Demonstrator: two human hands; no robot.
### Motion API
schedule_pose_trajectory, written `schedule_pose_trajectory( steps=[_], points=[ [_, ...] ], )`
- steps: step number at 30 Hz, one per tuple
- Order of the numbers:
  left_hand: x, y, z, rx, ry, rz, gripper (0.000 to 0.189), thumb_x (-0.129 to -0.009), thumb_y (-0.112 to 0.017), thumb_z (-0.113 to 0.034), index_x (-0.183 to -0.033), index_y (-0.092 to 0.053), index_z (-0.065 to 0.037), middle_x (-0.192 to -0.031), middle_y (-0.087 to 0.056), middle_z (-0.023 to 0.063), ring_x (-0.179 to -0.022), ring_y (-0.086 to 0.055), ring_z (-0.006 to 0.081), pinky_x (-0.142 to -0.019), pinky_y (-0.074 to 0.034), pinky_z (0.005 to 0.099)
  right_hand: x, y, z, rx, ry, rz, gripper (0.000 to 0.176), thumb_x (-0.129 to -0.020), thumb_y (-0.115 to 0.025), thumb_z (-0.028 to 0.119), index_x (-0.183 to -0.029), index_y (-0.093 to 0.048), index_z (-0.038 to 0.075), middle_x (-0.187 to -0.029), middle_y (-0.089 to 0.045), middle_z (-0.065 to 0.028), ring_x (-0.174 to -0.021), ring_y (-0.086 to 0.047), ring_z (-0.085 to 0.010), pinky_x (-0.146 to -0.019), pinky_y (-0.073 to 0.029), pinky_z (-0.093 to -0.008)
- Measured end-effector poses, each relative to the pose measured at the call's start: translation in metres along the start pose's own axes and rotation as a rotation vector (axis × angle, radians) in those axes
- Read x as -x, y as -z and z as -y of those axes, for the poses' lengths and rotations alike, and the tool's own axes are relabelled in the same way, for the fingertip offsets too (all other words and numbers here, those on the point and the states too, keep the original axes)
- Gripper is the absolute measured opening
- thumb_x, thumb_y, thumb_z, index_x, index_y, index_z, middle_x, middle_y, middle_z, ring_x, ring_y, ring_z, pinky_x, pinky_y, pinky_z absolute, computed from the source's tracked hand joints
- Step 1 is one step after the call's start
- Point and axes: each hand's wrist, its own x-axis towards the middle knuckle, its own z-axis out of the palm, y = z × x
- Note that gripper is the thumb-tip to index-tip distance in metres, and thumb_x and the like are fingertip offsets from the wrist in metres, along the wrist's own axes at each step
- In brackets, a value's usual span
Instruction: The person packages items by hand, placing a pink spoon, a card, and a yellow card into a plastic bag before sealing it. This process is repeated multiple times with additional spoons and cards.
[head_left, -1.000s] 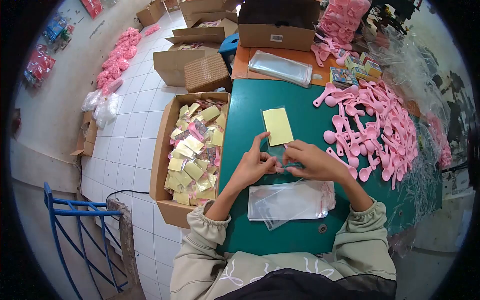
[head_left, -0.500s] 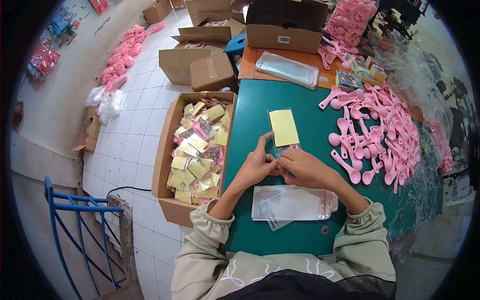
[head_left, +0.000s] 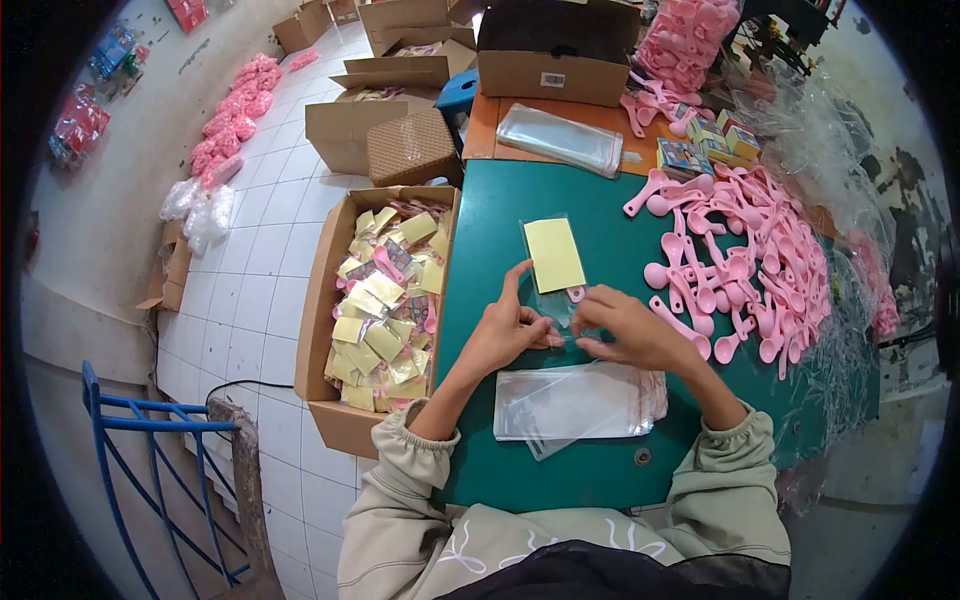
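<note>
I see left hand (head_left: 508, 330), index stretched to edge of one clear bag (head_left: 553, 304), other fingers bunched; right hand (head_left: 632, 332) curled; cannot tell if either pinches. Bag, just beyond hands, shows one yellow card (head_left: 557, 256), one pink spoon end (head_left: 576, 294). Step, I judge: working bag's near end; next calls for light fingertips. Right of hands: spoon heap (head_left: 775, 255), uncountable.

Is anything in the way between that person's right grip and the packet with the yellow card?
Nothing visible. The right grip is at the near end of the clear packet; whether it touches is unclear. The clear bags lie lower in view, not between.
</note>
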Motion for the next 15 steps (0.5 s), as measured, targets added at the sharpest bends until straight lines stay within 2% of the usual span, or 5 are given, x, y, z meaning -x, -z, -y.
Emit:
schedule_pose_trajectory(
  steps=[4, 7, 10, 13, 15],
  points=[
    [0.001, 0.002, 0.004, 0.037, -0.037, 0.001, 0.07, -0.085, -0.056, 0.001, -0.139, -0.013, -0.006, -0.077, -0.064, 0.0135, -0.073, -0.066, 0.0178, -0.067, -0.057, 0.032, -0.015, -0.022, 0.004, 0.268, 0.11, -0.069, 0.022, -0.072, -0.071, 0.011, -0.088, -0.057, 0.007, -0.089, -0.052, -0.0072, -0.085, -0.054, -0.0245, -0.073, -0.043, -0.0353],
    [0.004, 0.002, -0.003, -0.082, -0.02, -0.02, 0.068, -0.085, -0.053, 0.003, -0.141, -0.015, -0.01, -0.079, -0.062, 0.0099, -0.073, -0.062, 0.0131, -0.066, -0.054, 0.029, -0.018, -0.023, 0.005, 0.311, 0.166, -0.06, 0.021, -0.072, -0.07, 0.011, -0.087, -0.056, 0.008, -0.09, -0.052, -0.0065, -0.084, -0.053, -0.0238, -0.073, -0.043, -0.0351],
    [0.003, 0.003, 0.0, -0.14, -0.049, -0.03, 0.068, -0.084, -0.053, 0.003, -0.14, -0.016, -0.01, -0.078, -0.062, 0.0095, -0.072, -0.061, 0.0123, -0.065, -0.053, 0.029, -0.018, -0.024, 0.007, 0.341, 0.152, -0.05, 0.02, -0.072, -0.07, 0.011, -0.086, -0.055, 0.008, -0.089, -0.051, -0.0056, -0.084, -0.052, -0.023, -0.073, -0.042, -0.0351],
    [0.001, 0.003, 0.004, -0.125, -0.068, -0.024, 0.068, -0.085, -0.053, 0.003, -0.14, -0.016, -0.01, -0.078, -0.063, 0.0099, -0.071, -0.061, 0.0124, -0.065, -0.053, 0.0288, -0.018, -0.022, 0.012, 0.301, 0.148, -0.03, 0.012, -0.078, -0.062, 0.015, -0.085, -0.056, 0.007, -0.085, -0.051, -0.0068, -0.085, -0.052, -0.0245, -0.076, -0.042, -0.0377],
    [0.0, 0.004, 0.007, -0.125, -0.086, -0.019, 0.069, -0.083, -0.055, 0.001, -0.139, -0.015, -0.007, -0.077, -0.064, 0.0126, -0.071, -0.064, 0.0162, -0.066, -0.053, 0.0313, -0.017, -0.024, 0.011, 0.331, 0.151, -0.039, 0.011, -0.079, -0.062, 0.015, -0.085, -0.056, 0.008, -0.084, -0.051, -0.0061, -0.084, -0.052, -0.0238, -0.075, -0.041, -0.0367]
  ],
)
